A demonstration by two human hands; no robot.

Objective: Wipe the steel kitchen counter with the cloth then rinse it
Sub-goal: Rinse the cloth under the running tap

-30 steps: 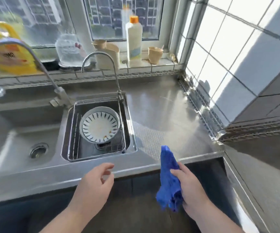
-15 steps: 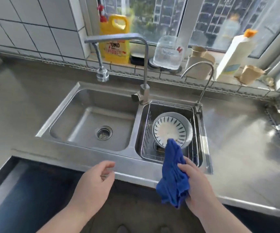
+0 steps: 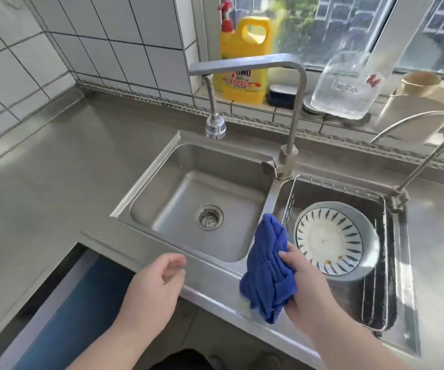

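Right now the blue cloth (image 3: 267, 271) hangs bunched from the right hand (image 3: 305, 283), fingers curled round its right side, gripping it. Cloth sits over the front rim of the steel counter (image 3: 55, 182), about where the divider between the two sink basins meets that rim; its top end reaches up toward the wire basket (image 3: 381, 289) in the right basin. A patterned bowl (image 3: 333, 241) lies in that basket, just right of the cloth. Left hand (image 3: 152, 292) hovers at the front edge, over the rim by the left basin (image 3: 189, 188), fingers loosely curled, holding nothing. Main faucet (image 3: 293, 102) stands at the counter's back edge btwn the basins, spout head over the left one. Yellow detergent jug (image 3: 245, 60) and a clear container (image 3: 346, 84) sit on the window ledge behind.
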